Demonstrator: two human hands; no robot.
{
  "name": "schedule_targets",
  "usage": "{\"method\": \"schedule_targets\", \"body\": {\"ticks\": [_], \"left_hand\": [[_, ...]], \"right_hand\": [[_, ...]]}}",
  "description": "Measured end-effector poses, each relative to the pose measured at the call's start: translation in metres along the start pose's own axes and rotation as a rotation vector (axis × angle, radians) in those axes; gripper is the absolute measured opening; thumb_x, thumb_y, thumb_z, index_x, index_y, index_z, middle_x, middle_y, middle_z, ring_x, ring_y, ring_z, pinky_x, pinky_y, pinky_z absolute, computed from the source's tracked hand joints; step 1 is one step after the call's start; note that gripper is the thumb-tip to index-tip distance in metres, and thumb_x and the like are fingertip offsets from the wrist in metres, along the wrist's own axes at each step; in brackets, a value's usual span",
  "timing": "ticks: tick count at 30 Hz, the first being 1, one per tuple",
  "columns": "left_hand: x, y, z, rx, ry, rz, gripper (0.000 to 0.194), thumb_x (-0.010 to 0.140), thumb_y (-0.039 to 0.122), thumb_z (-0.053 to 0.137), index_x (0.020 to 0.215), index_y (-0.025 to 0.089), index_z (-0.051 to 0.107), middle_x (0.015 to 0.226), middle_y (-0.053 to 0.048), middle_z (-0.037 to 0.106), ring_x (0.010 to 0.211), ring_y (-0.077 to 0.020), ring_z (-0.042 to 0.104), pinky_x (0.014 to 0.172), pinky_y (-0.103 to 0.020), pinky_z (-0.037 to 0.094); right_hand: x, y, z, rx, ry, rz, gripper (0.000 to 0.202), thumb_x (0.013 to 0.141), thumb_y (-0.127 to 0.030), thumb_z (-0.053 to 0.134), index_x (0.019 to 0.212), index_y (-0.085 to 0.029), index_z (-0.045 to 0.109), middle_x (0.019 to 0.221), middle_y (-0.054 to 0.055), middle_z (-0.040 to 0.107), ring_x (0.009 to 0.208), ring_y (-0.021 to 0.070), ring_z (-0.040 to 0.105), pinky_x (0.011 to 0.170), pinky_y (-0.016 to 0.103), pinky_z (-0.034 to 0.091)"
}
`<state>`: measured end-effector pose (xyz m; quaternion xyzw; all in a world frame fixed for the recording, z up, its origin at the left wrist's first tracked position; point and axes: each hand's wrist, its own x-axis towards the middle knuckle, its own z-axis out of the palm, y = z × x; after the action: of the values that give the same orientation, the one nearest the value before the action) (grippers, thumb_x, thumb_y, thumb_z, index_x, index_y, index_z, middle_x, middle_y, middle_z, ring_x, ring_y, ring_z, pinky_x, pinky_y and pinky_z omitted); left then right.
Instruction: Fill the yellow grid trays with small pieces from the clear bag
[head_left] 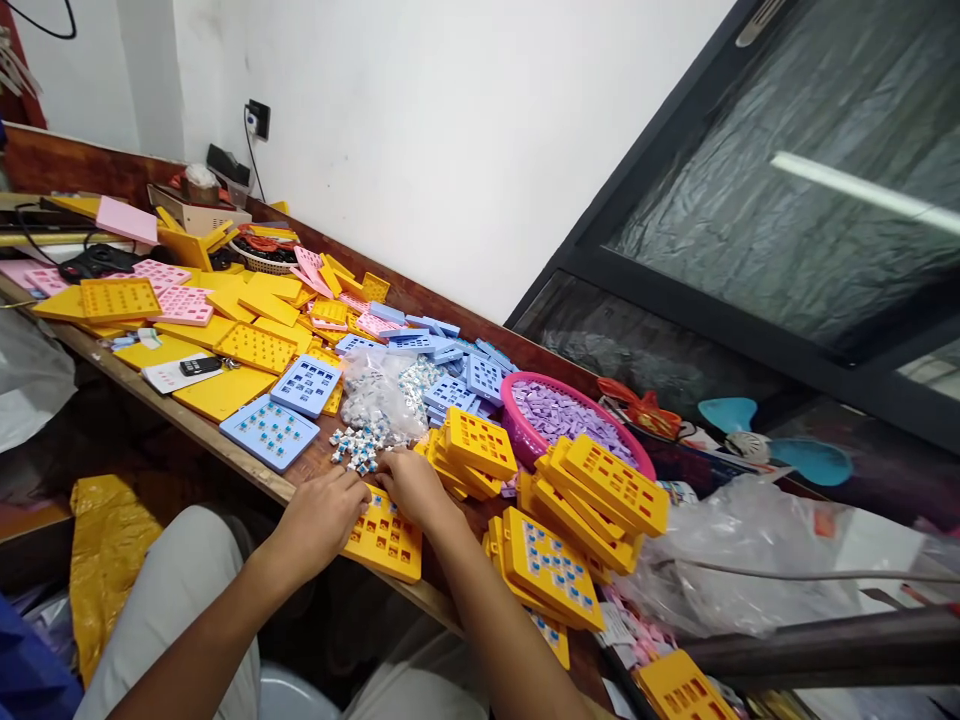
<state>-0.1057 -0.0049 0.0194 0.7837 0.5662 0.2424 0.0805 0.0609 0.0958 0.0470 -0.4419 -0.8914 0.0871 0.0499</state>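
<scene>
A yellow panel with rows of square holes (384,540) lies at the table's front edge, with a few blue-and-white pieces in its upper holes. My left hand (322,515) is closed at its left edge, fingers curled over the panel. My right hand (411,487) bends over its top edge with the fingers drawn together; what they hold is hidden. Just beyond both hands is a loose pile of small blue-and-white switch-like pieces (358,447), beside a clear plastic bag of the same pieces (382,395). A light-blue panel fitted with pieces (270,432) lies to the left.
Stacked yellow panels (600,495) stand to the right, one fitted panel (553,562) among them. A pink basket (517,425) holds purple parts. Light-blue panels (450,392) lie behind the bag. Yellow and pink panels, a car key (200,367) and a cable fill the left.
</scene>
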Motion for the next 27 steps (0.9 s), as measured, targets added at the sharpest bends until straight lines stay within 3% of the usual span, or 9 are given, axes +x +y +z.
{"method": "schedule_targets", "body": {"ticks": [3,7,13,18,27], "left_hand": [[0.000,0.000,0.001,-0.013,-0.006,-0.001,0.020,0.102,0.024,0.048,0.096,0.021,0.067,0.101,-0.006,0.067,0.104,-0.0247,0.059,0.084,-0.034,0.045],[-0.002,0.000,0.000,-0.040,-0.013,0.001,0.019,0.102,0.023,0.048,0.097,0.022,0.066,0.101,-0.006,0.067,0.102,-0.0239,0.059,0.084,-0.033,0.044],[-0.003,-0.002,-0.004,-0.137,-0.022,0.000,0.018,0.102,0.025,0.049,0.098,0.022,0.066,0.101,-0.005,0.069,0.102,-0.0220,0.061,0.087,-0.032,0.045],[0.005,-0.003,-0.009,-0.235,-0.080,-0.008,0.016,0.098,0.025,0.056,0.099,0.022,0.072,0.103,-0.005,0.071,0.103,-0.0219,0.062,0.090,-0.031,0.045],[0.005,0.009,-0.008,-0.025,-0.049,-0.090,0.019,0.096,0.022,0.055,0.089,0.024,0.072,0.099,-0.002,0.072,0.098,-0.0199,0.064,0.072,-0.028,0.040]], "right_hand": [[-0.010,0.007,-0.003,0.140,0.084,-0.014,0.008,0.089,-0.016,0.067,0.086,-0.020,0.074,0.091,0.004,0.074,0.088,0.0181,0.066,0.079,0.026,0.045],[-0.044,0.017,-0.008,0.348,0.239,-0.005,0.012,0.094,-0.021,0.064,0.089,-0.021,0.075,0.091,0.004,0.075,0.085,0.0186,0.066,0.078,0.028,0.047],[-0.084,0.024,0.012,0.535,0.287,-0.001,0.020,0.095,-0.031,0.064,0.084,-0.022,0.077,0.086,0.005,0.071,0.081,0.0192,0.066,0.075,0.030,0.049],[-0.092,0.030,0.015,0.647,0.262,-0.007,0.015,0.091,-0.031,0.068,0.087,-0.023,0.081,0.088,0.005,0.070,0.083,0.0188,0.066,0.078,0.030,0.050],[-0.097,0.032,0.008,0.721,0.248,-0.038,0.017,0.084,-0.029,0.077,0.100,-0.024,0.078,0.103,0.005,0.070,0.096,0.0198,0.066,0.086,0.031,0.051]]}}
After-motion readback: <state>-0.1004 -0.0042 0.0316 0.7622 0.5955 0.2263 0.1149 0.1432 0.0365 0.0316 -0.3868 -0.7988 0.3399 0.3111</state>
